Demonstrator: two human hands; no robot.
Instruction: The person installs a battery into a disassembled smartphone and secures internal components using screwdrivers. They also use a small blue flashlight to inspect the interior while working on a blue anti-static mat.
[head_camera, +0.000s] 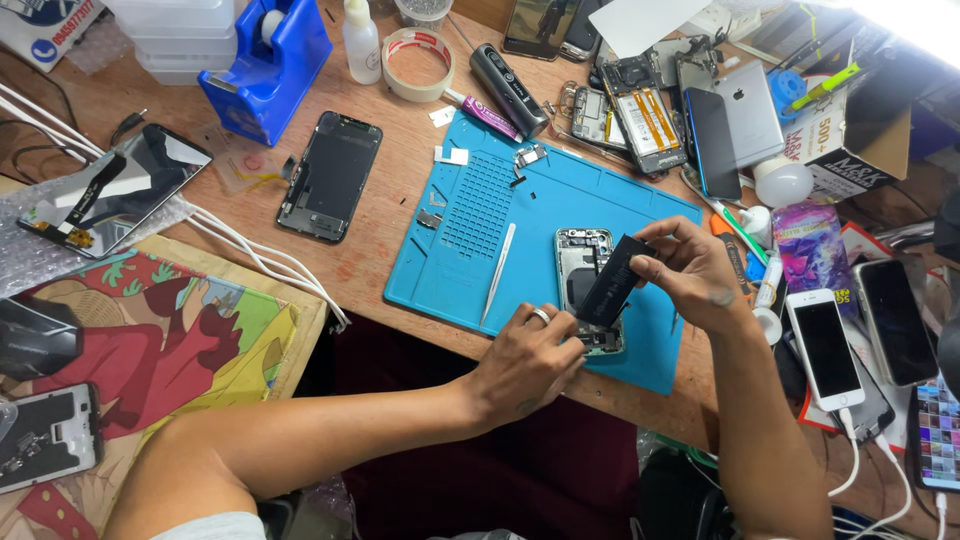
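An opened phone body (583, 262) lies on the blue work mat (500, 200). My right hand (690, 270) grips a black battery (612, 281) by its upper end and holds it tilted over the phone. At the phone's lower end rests my left hand (525, 362), a ring on one finger, its fingers pressing on the frame. White tweezers (498, 272) lie on the mat to the left of the phone.
A black phone frame (331, 176) lies left of the mat, past it a blue tape dispenser (268, 65) and a tape roll (418, 63). Several phones and parts crowd the right side, among them a white phone (826, 347) on a cable. White cables (255, 255) cross the left.
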